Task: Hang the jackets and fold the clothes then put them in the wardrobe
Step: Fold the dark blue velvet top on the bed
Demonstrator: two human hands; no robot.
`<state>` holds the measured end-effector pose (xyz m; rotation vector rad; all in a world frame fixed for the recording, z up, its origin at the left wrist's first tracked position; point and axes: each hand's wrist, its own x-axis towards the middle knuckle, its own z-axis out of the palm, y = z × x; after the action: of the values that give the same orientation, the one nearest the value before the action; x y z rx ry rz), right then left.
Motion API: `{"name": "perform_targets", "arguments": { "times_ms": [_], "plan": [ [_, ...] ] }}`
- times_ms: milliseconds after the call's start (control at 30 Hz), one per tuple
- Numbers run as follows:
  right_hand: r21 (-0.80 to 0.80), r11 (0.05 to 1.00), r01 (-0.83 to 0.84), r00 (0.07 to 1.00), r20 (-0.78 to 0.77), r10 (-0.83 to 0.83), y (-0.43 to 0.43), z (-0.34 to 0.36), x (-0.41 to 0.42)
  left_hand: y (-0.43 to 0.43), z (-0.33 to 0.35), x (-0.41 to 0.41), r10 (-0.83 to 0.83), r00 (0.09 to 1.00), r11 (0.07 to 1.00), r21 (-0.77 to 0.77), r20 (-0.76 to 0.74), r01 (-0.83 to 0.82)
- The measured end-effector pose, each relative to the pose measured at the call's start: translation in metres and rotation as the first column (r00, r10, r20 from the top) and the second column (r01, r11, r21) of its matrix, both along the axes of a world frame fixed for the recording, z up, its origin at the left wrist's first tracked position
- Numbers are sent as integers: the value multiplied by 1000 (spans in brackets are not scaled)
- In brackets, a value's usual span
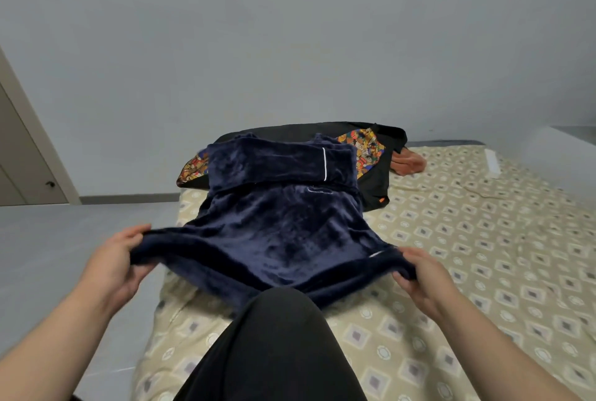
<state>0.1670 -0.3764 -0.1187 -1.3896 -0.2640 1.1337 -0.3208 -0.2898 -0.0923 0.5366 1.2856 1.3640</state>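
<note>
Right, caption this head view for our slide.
Left hand and right hand grip the near hem of a navy fleece top on the patterned bed.

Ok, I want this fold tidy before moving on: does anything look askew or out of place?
Nothing damaged. The navy top lies fairly square, left hand and right hand gripping its near hem. Only the orange cloth sits crumpled beside the black printed garment.

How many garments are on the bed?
3: navy top held by left hand and right hand, black patterned garment behind it, orange garment farther right. More may be hidden.
</note>
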Motion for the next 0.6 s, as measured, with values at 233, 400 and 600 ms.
{"name": "perform_targets", "arguments": {
  "times_ms": [233, 400, 600],
  "plan": [
    [301, 951, -66, 998, 33, 59, 24, 68, 0, 13, 59, -2, 8, 993, 961, 277, -119, 26],
    [265, 962, -58, 884, 462, -74, 31, 87, 7, 23, 55, -17, 244, 902, 926, 361, -356, -109],
    [282, 958, -53, 889, 450, -84, 22, 108, 13, 19, 67, -21, 223, 941, 934, 331, -253, -132]
  ]
}}
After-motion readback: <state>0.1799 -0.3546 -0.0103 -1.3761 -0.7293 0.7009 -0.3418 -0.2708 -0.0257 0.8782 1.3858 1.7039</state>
